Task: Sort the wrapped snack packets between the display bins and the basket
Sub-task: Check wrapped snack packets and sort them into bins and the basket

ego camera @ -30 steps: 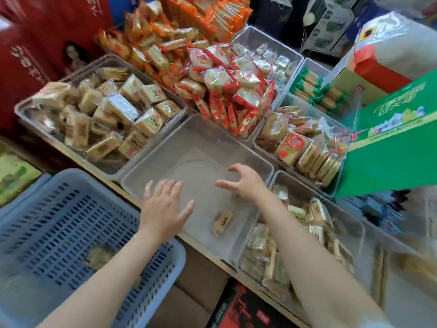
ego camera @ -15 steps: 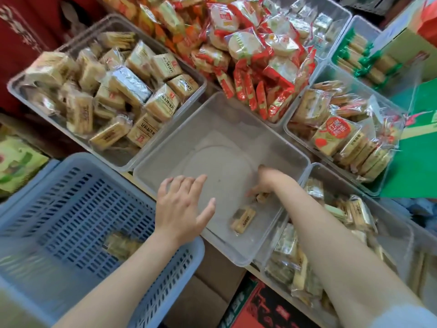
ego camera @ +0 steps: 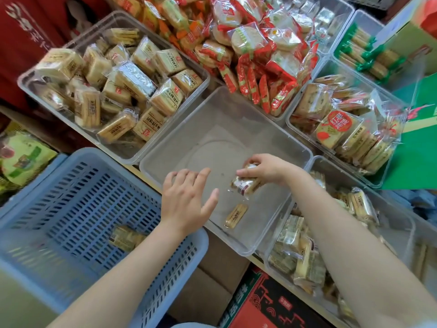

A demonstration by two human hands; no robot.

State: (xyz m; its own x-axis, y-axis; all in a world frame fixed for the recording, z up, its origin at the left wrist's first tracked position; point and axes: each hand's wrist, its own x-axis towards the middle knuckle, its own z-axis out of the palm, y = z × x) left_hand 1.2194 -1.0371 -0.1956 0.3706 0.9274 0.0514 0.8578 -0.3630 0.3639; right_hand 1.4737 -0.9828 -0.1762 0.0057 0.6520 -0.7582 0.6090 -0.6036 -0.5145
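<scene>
**Packet pinched over clear bin**

Nearest, at left: blue basket (ego camera: pixel 71 209), slotted walls and floor, one tan wrapped packet lying (ego camera: pixel 125 236) on its floor. Left hand (ego camera: pixel 186 200) above the basket's far corner, fingers spread, holding nothing.

Right hand (ego camera: pixel 267 169) over the middle clear bin (ego camera: pixel 236 114), fingers and thumb curled round a packet (ego camera: pixel 246 184): clear crinkled wrap, pale biscuit inside, a dark band at one end, held tilted just off the bin floor. Just below it, flat on that floor, a second small packet (ego camera: pixel 236 215), tan with dark print along its length, apart from both hands.

At right, under the right forearm: a bin of greenish-tan packets (ego camera: pixel 298 256), blurred.

Farther back, left: a bin heaped with tan block packets (ego camera: pixel 123 84), dark lettering. Centre back: red-and-clear round cracker packs (ego camera: pixel 255 50) piled high. Right back: a bin of tan packets with red labels (ego camera: pixel 340 129), then green-ended sticks (ego camera: pixel 369 53) in the far corner bin.
</scene>
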